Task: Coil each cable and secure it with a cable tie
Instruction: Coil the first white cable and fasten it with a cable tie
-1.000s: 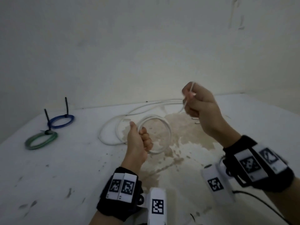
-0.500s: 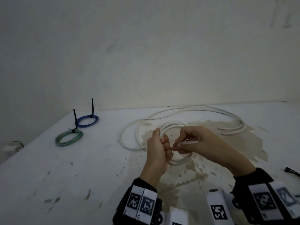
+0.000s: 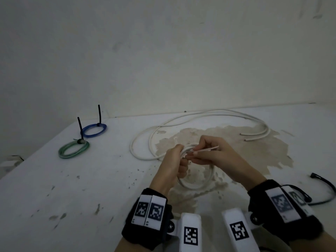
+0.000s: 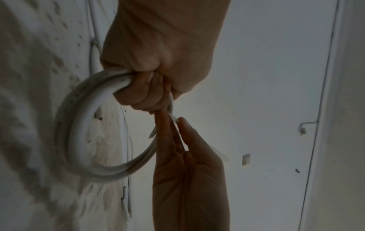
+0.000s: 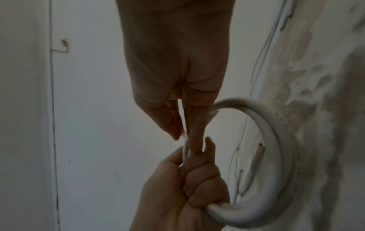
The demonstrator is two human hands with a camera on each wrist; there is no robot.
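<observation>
My left hand [image 3: 177,160] grips a small coil of white cable [image 3: 197,183] in its fist, held a little above the table; the coil [image 4: 79,132] shows as a ring in the left wrist view and the coil [image 5: 276,156] likewise in the right wrist view. My right hand [image 3: 205,153] pinches a thin white cable tie [image 3: 209,149] right at the left fist. The tie [image 4: 217,152] runs along the right fingers, and the tie [image 5: 182,118] passes between thumb and forefinger. More loose white cable [image 3: 209,115] lies on the table beyond.
A tied blue coil [image 3: 93,130] and a tied green coil [image 3: 73,149] lie at the left of the white table [image 3: 54,188], black tie tails upright. A black cable tie [image 3: 325,190] lies at the right edge. A wall stands close behind.
My right hand came down from a raised position and met the left fist at the coil, bringing the white tie with it. The camera view shifted left and down.
</observation>
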